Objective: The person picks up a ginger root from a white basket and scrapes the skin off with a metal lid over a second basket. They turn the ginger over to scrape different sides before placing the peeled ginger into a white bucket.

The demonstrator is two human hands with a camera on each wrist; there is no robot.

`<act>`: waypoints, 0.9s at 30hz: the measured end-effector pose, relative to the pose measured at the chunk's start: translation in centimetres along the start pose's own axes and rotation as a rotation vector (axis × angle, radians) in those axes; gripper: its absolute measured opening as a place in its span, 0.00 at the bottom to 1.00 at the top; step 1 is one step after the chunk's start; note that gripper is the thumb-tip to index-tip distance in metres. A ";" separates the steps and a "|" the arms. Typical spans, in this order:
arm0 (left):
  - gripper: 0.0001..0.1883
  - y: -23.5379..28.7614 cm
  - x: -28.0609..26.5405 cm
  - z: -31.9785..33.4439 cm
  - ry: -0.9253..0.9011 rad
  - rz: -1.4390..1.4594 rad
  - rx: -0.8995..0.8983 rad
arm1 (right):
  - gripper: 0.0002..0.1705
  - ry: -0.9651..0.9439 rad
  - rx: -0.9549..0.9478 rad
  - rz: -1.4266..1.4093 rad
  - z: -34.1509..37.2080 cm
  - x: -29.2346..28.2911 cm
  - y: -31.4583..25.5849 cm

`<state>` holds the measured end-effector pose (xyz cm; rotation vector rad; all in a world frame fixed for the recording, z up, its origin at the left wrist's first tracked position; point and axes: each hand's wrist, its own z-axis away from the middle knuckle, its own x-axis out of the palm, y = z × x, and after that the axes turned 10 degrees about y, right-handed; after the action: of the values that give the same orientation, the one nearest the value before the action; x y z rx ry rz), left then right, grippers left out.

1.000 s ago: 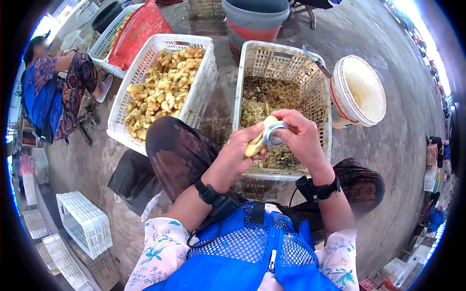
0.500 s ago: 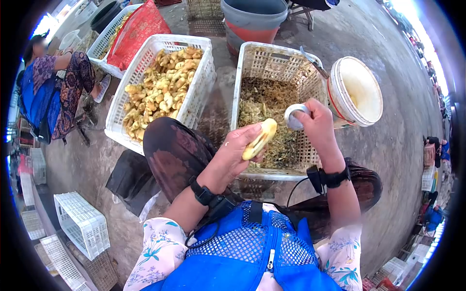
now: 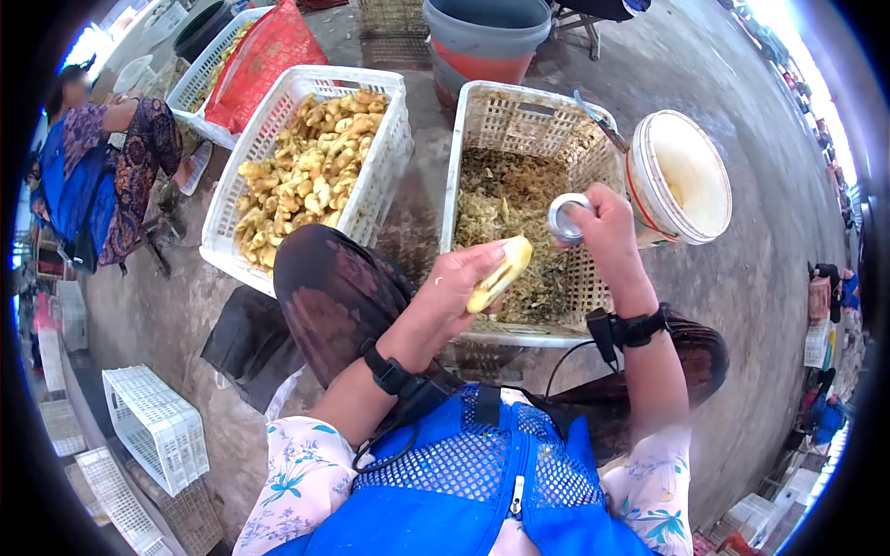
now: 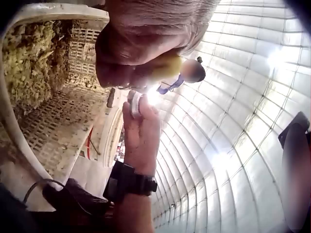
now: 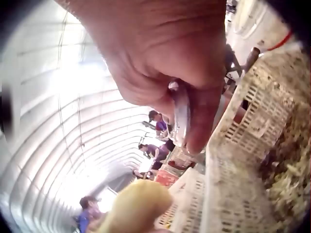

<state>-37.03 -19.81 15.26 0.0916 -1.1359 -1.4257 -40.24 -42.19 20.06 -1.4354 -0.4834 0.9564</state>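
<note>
The piece of ginger (image 3: 502, 278) is in the person's left hand (image 3: 452, 285), lifted in front of the body and above the near side of a white crate (image 3: 528, 339). It is long and pale yellow, with a brownish strip along one side, and its upper end comes out beyond the thumb. The left hand is well closed around it, the thumb lying along the top. The right hand (image 3: 610, 232) is a little further to the right and pinches a round metal ring (image 3: 555, 221) between thumb and bent fingers (it could be a lid or a scraper, I cannot tell which). The ring and the ginger are near each other but apart.

Below the hands, the crate contains a thick layer of brown and yellowish scraps (image 3: 510, 185), and its slotted walls are quite dirty. At its far right corner leans a long thin tool (image 3: 601, 122), close to a white bucket (image 3: 691, 167) which is tilted toward the person. To the left of this crate stands another white crate (image 3: 394, 157), filled with many knobby ginger roots (image 3: 320, 167). Behind them is a grey and red bucket (image 3: 484, 42).

The person wears a blue vest (image 3: 417, 514) and a black strap on each wrist. At the left, on the concrete floor (image 3: 742, 306), lies a black bag (image 3: 255, 347); further up, a second person (image 3: 88, 176) sits beside a red sack (image 3: 267, 69).
</note>
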 end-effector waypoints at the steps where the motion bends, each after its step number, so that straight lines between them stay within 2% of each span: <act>1: 0.20 0.0 -0.4 -0.2 -0.045 0.032 -0.034 | 0.10 -0.024 -0.098 0.103 -0.2 -0.5 0.6; 3: 0.22 0.0 -1.2 -0.6 -0.143 0.097 -0.103 | 0.09 -0.065 -0.296 0.316 0.2 -1.2 0.9; 4: 0.22 0.0 -1.1 -0.7 -0.146 0.087 -0.102 | 0.07 -0.117 -0.243 0.177 1.2 -0.9 0.5; 7: 0.23 0.6 -0.4 0.2 -0.181 0.001 -0.044 | 0.06 -0.164 -0.211 0.032 2.3 0.3 1.3; 9: 0.23 1.2 0.2 0.9 -0.253 -0.133 0.059 | 0.08 -0.190 -0.218 0.089 2.2 0.1 1.2; 11: 0.29 1.4 0.1 1.1 -0.262 -0.175 0.064 | 0.09 -0.213 -0.249 0.162 2.4 -0.3 0.0; 14: 0.32 2.0 0.4 1.8 -0.265 -0.235 0.090 | 0.08 -0.020 -0.213 0.256 -0.6 -2.4 2.2; 17: 0.33 1.9 0.4 2.0 -0.231 -0.263 0.110 | 0.05 -0.150 -0.241 0.168 0.9 -2.3 0.8; 18: 0.33 1.7 0.4 1.8 -0.219 -0.290 0.133 | 0.05 -0.203 -0.229 -0.022 2.4 -0.8 -0.4; 21: 0.33 1.8 0.1 1.3 -0.254 -0.384 0.139 | 0.08 -0.331 -0.288 0.091 4.0 0.5 -1.2; 22: 0.33 1.8 -0.1 1.4 -0.275 -0.418 0.127 | 0.05 -0.322 -0.297 0.131 3.5 0.4 -0.6; 25: 0.33 1.7 -0.2 1.7 -0.279 -0.451 0.170 | 0.09 -0.072 -0.355 0.342 0.7 -0.9 1.0; 27: 0.32 1.9 0.1 1.8 -0.267 -0.453 0.218 | 0.13 -0.064 -0.302 0.304 -0.4 -1.9 1.6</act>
<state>-36.88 -18.41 17.48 0.3387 -1.5593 -1.7421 -41.45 -44.12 18.98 -1.7901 -0.4794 1.2115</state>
